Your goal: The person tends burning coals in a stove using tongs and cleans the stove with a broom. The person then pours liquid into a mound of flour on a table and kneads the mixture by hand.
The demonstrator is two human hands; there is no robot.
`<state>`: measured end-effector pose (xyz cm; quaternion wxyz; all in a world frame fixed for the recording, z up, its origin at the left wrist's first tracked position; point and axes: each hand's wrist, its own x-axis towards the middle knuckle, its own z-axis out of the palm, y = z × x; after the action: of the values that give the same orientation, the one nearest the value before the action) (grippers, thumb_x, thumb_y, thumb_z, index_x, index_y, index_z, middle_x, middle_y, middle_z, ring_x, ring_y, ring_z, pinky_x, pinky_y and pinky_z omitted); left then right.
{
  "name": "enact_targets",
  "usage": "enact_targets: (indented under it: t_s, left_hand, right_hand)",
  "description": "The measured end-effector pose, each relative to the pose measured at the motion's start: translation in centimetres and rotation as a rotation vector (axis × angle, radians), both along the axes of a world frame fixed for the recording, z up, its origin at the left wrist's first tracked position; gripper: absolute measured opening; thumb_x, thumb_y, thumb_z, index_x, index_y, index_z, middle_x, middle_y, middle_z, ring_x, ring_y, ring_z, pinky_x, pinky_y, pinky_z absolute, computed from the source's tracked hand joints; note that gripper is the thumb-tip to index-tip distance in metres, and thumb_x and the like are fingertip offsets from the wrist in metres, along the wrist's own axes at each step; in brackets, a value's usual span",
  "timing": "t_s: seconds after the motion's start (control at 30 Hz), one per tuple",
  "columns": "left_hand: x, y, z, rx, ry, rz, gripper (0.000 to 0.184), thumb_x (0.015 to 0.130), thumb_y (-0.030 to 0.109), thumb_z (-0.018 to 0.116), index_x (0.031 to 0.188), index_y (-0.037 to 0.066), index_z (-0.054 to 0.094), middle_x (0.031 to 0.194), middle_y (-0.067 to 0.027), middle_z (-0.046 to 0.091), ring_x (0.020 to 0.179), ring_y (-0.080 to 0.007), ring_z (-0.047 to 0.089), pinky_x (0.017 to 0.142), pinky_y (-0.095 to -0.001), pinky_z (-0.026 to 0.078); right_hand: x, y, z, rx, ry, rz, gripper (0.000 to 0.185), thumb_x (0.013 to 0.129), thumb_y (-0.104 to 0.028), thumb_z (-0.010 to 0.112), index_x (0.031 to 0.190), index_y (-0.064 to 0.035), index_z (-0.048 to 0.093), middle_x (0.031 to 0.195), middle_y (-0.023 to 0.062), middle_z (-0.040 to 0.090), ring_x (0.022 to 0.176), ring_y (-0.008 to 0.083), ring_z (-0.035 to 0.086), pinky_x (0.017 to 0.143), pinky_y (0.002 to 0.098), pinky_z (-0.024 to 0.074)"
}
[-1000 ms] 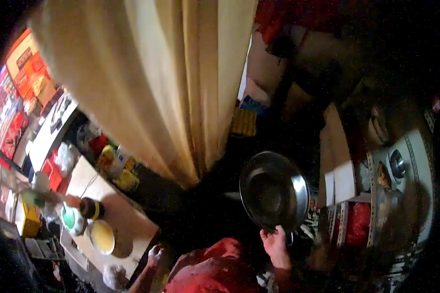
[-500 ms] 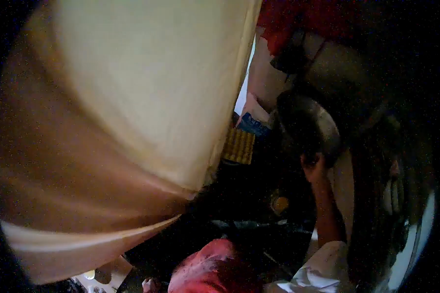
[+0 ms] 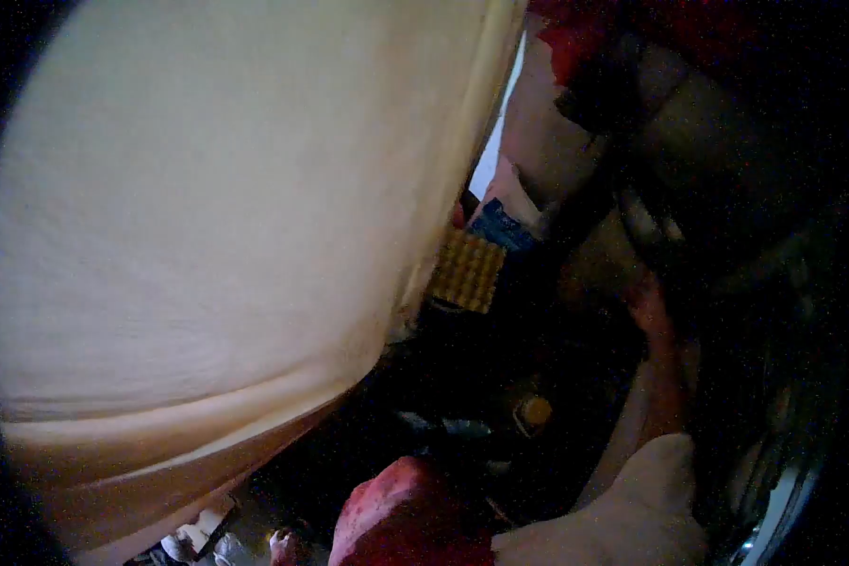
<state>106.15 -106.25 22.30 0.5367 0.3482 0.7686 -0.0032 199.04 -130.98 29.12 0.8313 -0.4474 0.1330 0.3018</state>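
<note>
On the right side of the head view, my right hand (image 3: 649, 297) reaches up into deep shadow, the arm coming from a light sleeve (image 3: 623, 500). Its fingers are dark and smeared, so their grip is unclear. Just above the hand, curved metallic glints (image 3: 640, 217) show, perhaps the rim of a round metal pan mostly lost in the dark. My left hand cannot be made out.
A large pale cloth (image 3: 226, 208) hangs across the left. Beside its edge are a yellowish egg tray (image 3: 467, 272) and a blue printed packet (image 3: 505, 224). A small orange round thing (image 3: 536, 410) lies lower down. Red cloth (image 3: 387, 509) shows at the bottom.
My right hand has shifted slightly right and up. The round metal pan, clearly seen at its fingers before, is now mostly lost in shadow. The view has shifted, and the pale cloth fills more of the left.
</note>
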Motion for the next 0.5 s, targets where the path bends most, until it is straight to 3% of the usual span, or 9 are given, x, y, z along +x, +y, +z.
enact_targets:
  t_s: [0.1,0.13,0.2,0.27,0.33,0.5]
  left_hand:
    - [-0.7,-0.8,0.1,0.044,-0.029,0.022,0.027,0.085,0.017,0.059,0.105,0.0,0.058,0.084,-0.0083,0.061,0.066,-0.0181,0.059,0.058,-0.029,0.049]
    - [-1.4,-0.6,-0.7,0.173,-0.112,-0.232,0.026,0.086,0.016,0.058,0.105,0.0,0.057,0.082,-0.0079,0.06,0.061,-0.0175,0.056,0.052,-0.0288,0.046]
    - [1.6,0.8,-0.1,0.042,-0.136,-0.065,0.027,0.086,0.016,0.059,0.107,0.0,0.056,0.081,-0.0074,0.059,0.06,-0.0166,0.055,0.051,-0.029,0.045]
    - [-0.7,-2.8,-0.3,0.161,-0.235,0.036,0.029,0.087,0.015,0.058,0.111,0.0,0.055,0.086,-0.0081,0.062,0.065,-0.0164,0.058,0.059,-0.0287,0.048]
    - [-3.5,-6.6,0.0,0.17,-0.163,0.126,0.036,0.088,0.015,0.057,0.118,-0.004,0.054,0.099,-0.0121,0.064,0.075,-0.0188,0.063,0.068,-0.0302,0.051]
    - [-15.0,-18.8,-4.7,0.302,-0.256,0.565,0.038,0.089,0.016,0.056,0.122,-0.002,0.05,0.094,-0.0107,0.064,0.072,-0.0174,0.062,0.065,-0.0297,0.051]
  right_hand:
    - [-10.8,3.4,-5.5,-0.147,0.009,0.088,0.041,0.09,-0.044,0.052,0.114,-0.0116,0.051,0.103,0.0089,0.057,0.087,0.0241,0.056,0.067,0.0365,0.0512]
    - [-15.1,5.2,-7.3,-0.21,0.027,0.162,0.038,0.09,-0.043,0.052,0.111,-0.0116,0.051,0.1,0.0082,0.056,0.085,0.0233,0.055,0.066,0.0358,0.0502]
    - [-23.7,8.6,-10.6,-0.317,0.074,0.362,0.034,0.089,-0.041,0.054,0.106,-0.0115,0.051,0.095,0.007,0.055,0.08,0.0216,0.054,0.062,0.0343,0.0481]
    - [-33.2,10.6,-12.4,-0.42,0.104,0.622,0.03,0.089,-0.038,0.055,0.101,-0.0115,0.052,0.089,0.0058,0.054,0.075,0.0198,0.053,0.059,0.0328,0.0461]
    - [-41.4,12.0,-13.2,-0.531,0.094,0.901,0.026,0.088,-0.036,0.056,0.096,-0.0114,0.052,0.084,0.0045,0.053,0.07,0.0181,0.051,0.056,0.0314,0.0441]
    - [-57.6,14.9,-13.0,-0.728,-0.153,1.466,0.021,0.087,-0.03,0.06,0.083,-0.0112,0.053,0.071,0.0014,0.05,0.057,0.0138,0.048,0.047,0.0277,0.0391]
